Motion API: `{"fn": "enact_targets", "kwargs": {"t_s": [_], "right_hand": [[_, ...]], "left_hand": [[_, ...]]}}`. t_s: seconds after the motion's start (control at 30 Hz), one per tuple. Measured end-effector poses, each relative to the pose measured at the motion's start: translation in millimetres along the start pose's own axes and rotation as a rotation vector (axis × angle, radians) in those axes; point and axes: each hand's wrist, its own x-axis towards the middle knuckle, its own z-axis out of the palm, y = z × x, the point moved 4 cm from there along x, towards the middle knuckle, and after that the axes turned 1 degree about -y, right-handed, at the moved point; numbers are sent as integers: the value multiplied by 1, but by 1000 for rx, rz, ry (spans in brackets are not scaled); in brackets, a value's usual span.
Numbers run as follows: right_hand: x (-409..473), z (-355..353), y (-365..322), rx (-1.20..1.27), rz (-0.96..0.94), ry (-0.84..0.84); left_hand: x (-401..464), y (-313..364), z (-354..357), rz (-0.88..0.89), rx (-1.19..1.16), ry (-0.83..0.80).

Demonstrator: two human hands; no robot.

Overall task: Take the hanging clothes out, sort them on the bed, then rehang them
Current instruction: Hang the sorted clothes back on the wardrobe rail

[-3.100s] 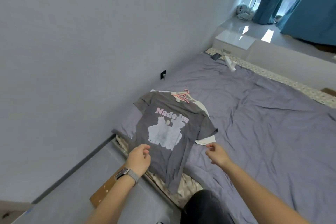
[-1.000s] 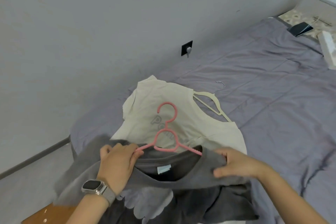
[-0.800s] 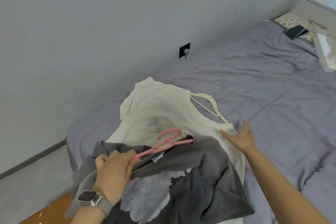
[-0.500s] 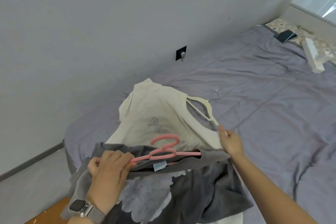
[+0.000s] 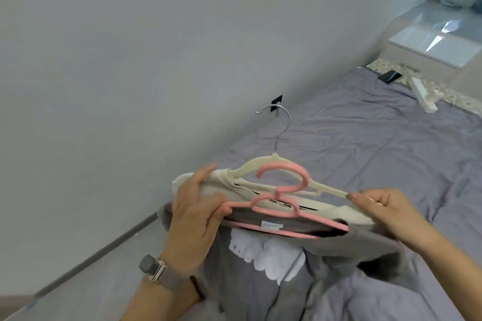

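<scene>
My left hand [image 5: 194, 219] grips the pink hanger [image 5: 281, 212] bearing the grey T-shirt [image 5: 263, 268]; my right hand [image 5: 383, 207] pinches the cream hanger [image 5: 323, 190] bearing the cream T-shirt [image 5: 224, 185]. Both garments are held stacked above the bed [image 5: 365, 143], near its wall-side edge.

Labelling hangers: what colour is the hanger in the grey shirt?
Pink: the pink hanger shows best in the head view.
</scene>
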Motion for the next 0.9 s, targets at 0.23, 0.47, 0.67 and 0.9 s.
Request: {"fn": "enact_targets", "kwargs": {"t_s": [0.23, 0.47, 0.67, 0.9], "right_hand": [[-111, 37, -79, 156, 30, -31], [-153, 46, -97, 19, 22, -177], [-177, 26, -146, -204, -236, -218], [-229, 27, -188, -425, -430, -409]], "left_hand": [[-23, 46, -112, 37, 75, -140], [-69, 82, -157, -94, 82, -122], [-95, 125, -194, -118, 99, -12], [-160, 200, -235, -171, 224, 126]]}}
